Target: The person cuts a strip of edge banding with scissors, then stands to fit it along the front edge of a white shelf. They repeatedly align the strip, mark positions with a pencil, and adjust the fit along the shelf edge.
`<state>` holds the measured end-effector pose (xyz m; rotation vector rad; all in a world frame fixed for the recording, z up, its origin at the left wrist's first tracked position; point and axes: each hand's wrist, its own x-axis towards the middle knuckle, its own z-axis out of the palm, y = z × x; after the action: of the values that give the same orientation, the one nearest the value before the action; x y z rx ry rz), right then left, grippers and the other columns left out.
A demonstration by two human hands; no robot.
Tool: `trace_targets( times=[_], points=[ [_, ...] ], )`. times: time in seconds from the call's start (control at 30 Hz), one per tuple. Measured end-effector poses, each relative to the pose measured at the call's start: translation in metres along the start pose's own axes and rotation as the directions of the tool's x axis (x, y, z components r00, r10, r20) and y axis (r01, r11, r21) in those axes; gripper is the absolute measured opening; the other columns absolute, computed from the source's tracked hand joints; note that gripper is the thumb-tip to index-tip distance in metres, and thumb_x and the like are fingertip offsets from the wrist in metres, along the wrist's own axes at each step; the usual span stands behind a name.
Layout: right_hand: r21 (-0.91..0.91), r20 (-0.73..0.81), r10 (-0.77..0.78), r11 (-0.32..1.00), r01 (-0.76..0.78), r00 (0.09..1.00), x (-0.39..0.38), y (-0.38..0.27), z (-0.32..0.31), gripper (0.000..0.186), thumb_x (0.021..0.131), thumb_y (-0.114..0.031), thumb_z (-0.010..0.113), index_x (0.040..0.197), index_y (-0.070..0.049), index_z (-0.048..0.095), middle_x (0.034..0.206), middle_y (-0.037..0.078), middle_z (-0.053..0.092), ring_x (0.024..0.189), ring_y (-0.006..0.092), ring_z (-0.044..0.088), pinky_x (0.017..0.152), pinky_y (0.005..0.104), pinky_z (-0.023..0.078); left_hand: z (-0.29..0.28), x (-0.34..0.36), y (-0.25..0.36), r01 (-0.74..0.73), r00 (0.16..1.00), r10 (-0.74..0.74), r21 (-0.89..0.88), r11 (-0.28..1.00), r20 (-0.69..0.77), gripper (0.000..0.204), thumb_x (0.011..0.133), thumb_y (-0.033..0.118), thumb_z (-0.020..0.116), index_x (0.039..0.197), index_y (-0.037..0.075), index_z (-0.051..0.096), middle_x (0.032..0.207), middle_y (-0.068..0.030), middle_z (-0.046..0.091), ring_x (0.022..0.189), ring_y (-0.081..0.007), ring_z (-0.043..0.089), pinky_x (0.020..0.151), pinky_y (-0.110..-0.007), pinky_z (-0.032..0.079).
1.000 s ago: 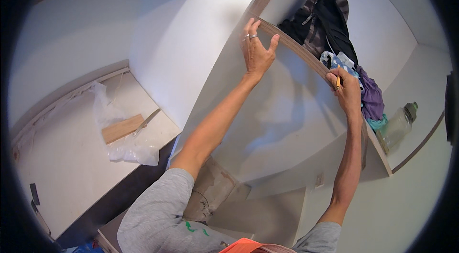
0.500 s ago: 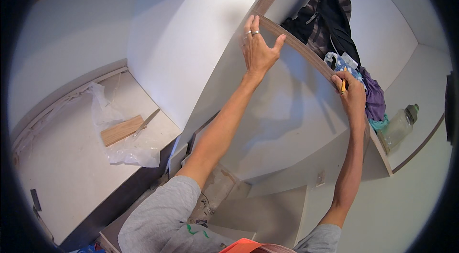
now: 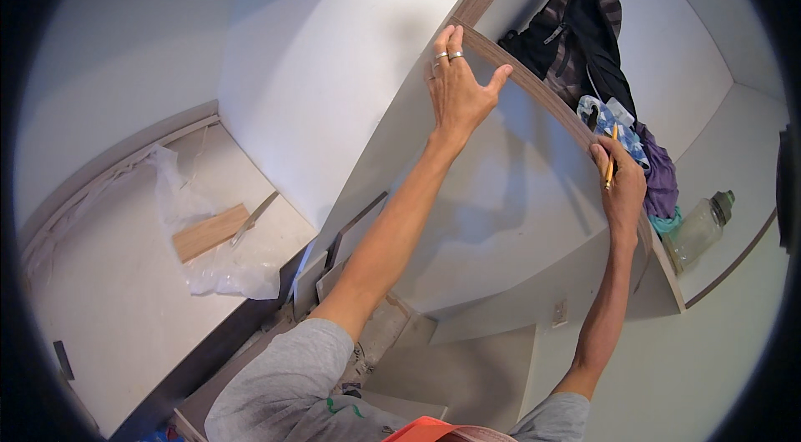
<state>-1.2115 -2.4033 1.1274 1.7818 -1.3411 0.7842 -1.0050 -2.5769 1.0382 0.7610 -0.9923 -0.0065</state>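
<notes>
A white laminated shelf board with a wood-grain brown front edge [image 3: 534,95] runs slantwise between the two raised hands, its pale underside facing down toward the person. The left hand [image 3: 459,87], with rings on two fingers, lies spread and flat against the underside close to the upper end of that brown edge, fingers extended and grasping nothing. The right hand [image 3: 622,187] is closed around a thin orange pencil [image 3: 611,160], which it holds against the lower stretch of the same edge, the pencil pointing up past the fingertips. Just beyond the right hand, on top of the shelf, lie a crumpled clear plastic bag with blue print [image 3: 612,118] and a bundle of purple cloth [image 3: 663,179]; above them, past both hands, a dark striped backpack [image 3: 576,25] leans into the corner. To the right of the right hand stands a clear plastic bottle with a dark cap [image 3: 699,229]. Well below and left of the left hand, a short light wooden block [image 3: 210,231] rests on a sheet of clear plastic film [image 3: 225,262] on a white surface.
</notes>
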Motion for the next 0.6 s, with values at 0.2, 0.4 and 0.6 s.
trace_targets(
  times=[0.2, 0.4, 0.6],
  points=[
    [-0.017, 0.038, 0.047, 0.999, -0.046, 0.998, 0.001, -0.002, -0.001, 0.025, 0.098, -0.029, 0.069, 0.108, -0.007, 0.075, 0.086, 0.014, 0.075, 0.075, 0.0274, 0.072, 0.069, 0.0373, 0.054, 0.003, -0.001, -0.003, 0.022, 1.000, -0.021, -0.030, 0.999, 0.010, 0.096, 0.081, 0.044, 0.085, 0.147, -0.005, 0.036, 0.149, -0.0231, 0.037, 0.136, -0.0383, 0.044, 0.112, -0.053, 0.037],
    [-0.120, -0.038, -0.009, 0.993, 0.005, 0.999, -0.005, -0.004, 0.005, 0.025, 0.098, -0.029, 0.069, 0.112, -0.009, 0.075, 0.091, 0.014, 0.075, 0.078, 0.0264, 0.072, 0.070, 0.0371, 0.054, 0.004, 0.000, -0.004, 0.005, 1.000, -0.006, -0.126, 0.992, -0.014, 0.096, 0.081, 0.039, 0.086, 0.148, -0.005, 0.034, 0.149, -0.0252, 0.035, 0.138, -0.0410, 0.042, 0.112, -0.052, 0.040],
    [-0.196, -0.126, -0.091, 0.978, 0.065, 0.988, -0.007, -0.002, 0.011, 0.022, 0.097, -0.026, 0.070, 0.110, -0.009, 0.074, 0.088, 0.013, 0.072, 0.076, 0.0265, 0.069, 0.066, 0.0389, 0.053, 0.008, -0.001, -0.004, 0.023, 1.000, -0.025, -0.179, 0.984, -0.013, 0.096, 0.081, 0.036, 0.086, 0.149, -0.005, 0.032, 0.150, -0.0261, 0.033, 0.139, -0.0424, 0.041, 0.112, -0.051, 0.041]
  ],
)
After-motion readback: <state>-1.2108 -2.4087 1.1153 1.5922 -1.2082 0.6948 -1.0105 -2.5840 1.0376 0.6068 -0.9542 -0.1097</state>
